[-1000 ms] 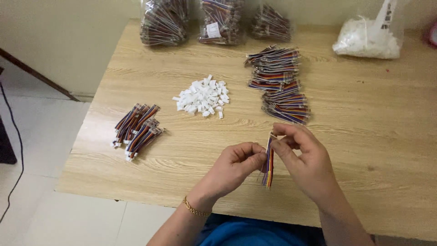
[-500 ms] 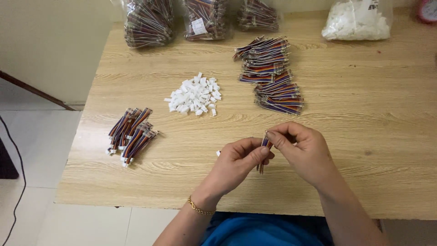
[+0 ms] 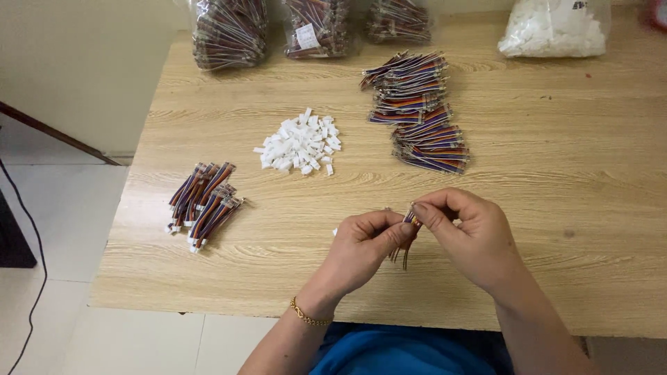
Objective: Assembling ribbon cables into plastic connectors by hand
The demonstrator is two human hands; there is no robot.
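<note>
A short bundle of thin, rainbow-coloured wires [image 3: 406, 236] is held at the lower middle of the view, just above the surface [image 3: 556, 208], whose pale wood-grain laminate is seen with wavy streaks running across it. The wires are pinched at their upper end between thumb and forefinger of the right hand [image 3: 472, 239], the grip closed on them, while the loose strands are left hanging down toward 6 o'clock. The left hand [image 3: 365, 246] is brought in from 8 o'clock, fingers curled, its grip closed too; a small white plastic piece [image 3: 335, 232] is glimpsed at its far edge, though what is pressed between the fingertips cannot be made out clearly. A gold chain bracelet [image 3: 306, 316] is worn on the left wrist.

At 11 o'clock from the hands a loose heap of small white blocky connectors [image 3: 300, 142] is found, matte and angular. At 9 o'clock a fanned cluster of finished wire pieces [image 3: 203, 205] with white ends is laid out. At 12 o'clock a taller stack of flat striped wire bundles [image 3: 420, 111] is piled. Along the far edge, clear crinkled plastic bags of wires [image 3: 229, 31] and a bag of white parts [image 3: 552, 28] are lined up.
</note>
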